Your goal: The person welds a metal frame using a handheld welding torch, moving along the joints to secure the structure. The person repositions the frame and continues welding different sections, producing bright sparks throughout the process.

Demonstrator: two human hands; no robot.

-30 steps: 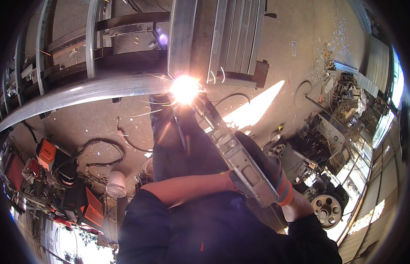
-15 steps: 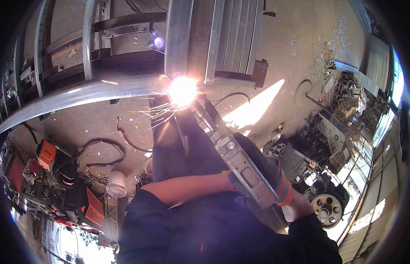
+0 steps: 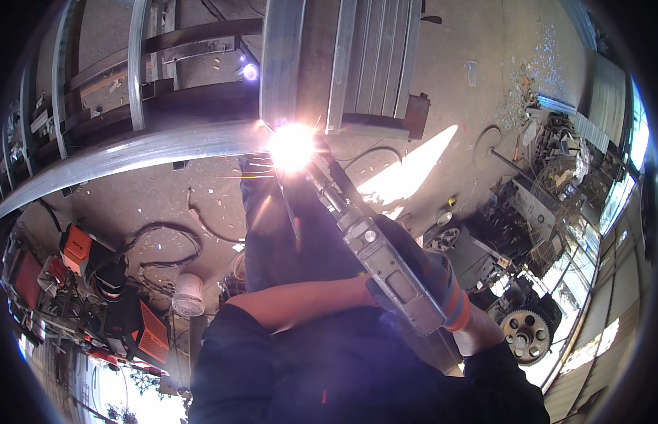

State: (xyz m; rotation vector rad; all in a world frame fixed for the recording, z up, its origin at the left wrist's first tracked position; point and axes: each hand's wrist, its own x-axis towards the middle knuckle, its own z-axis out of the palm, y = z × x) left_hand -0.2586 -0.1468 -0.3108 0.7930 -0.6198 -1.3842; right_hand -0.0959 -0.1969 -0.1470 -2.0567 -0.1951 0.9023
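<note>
Glare [image 3: 292, 147]: slightly left in view | sparks [image 3: 257, 167]: fewer | tool [image 3: 396, 272]: nearly unmoved

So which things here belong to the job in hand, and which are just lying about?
In use:
- handheld tool, held by right hand, left hand against its side
- long metal rail, one end by the bright glow

Likely just lying about:
- pale bucket
- toothed wheel

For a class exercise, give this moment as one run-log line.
left hand: against grey tool, partly hidden; right hand: holding grey tool; tool: pointed into bright flash; flash: at metal beam; contact: hidden by glare
</note>
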